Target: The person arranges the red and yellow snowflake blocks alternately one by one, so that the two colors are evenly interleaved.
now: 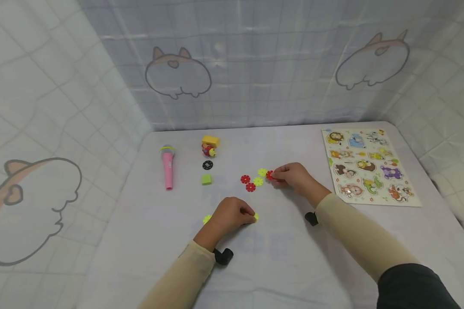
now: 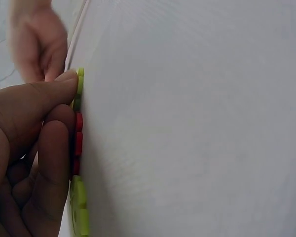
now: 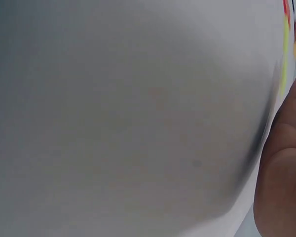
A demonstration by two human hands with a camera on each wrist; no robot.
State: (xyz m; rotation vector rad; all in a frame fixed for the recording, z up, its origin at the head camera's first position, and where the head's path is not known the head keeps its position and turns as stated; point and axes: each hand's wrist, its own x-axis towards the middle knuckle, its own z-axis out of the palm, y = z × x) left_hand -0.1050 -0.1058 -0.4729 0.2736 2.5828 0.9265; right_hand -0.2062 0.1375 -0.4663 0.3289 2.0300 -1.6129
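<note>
Pinching gear discs w/ both hands on white table (image 1: 278, 257).
L hand (image 1: 230, 214) curled on a red/green disc chain (image 2: 78, 143) near table centre; R hand (image 1: 294, 177) fingertips grip red disc (image 1: 270, 174) at edge of loose cluster (image 1: 254, 182). Mic (image 1: 168, 166), puzzle board (image 1: 367, 166) well apart.

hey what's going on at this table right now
A person is working with small flower-shaped plastic discs on a white table. The left hand presses down on a short row of yellow-green and red discs. The right hand pinches a red disc at the edge of a loose cluster of red and yellow discs. A pink toy microphone and an animal puzzle board lie off to the sides.
</note>
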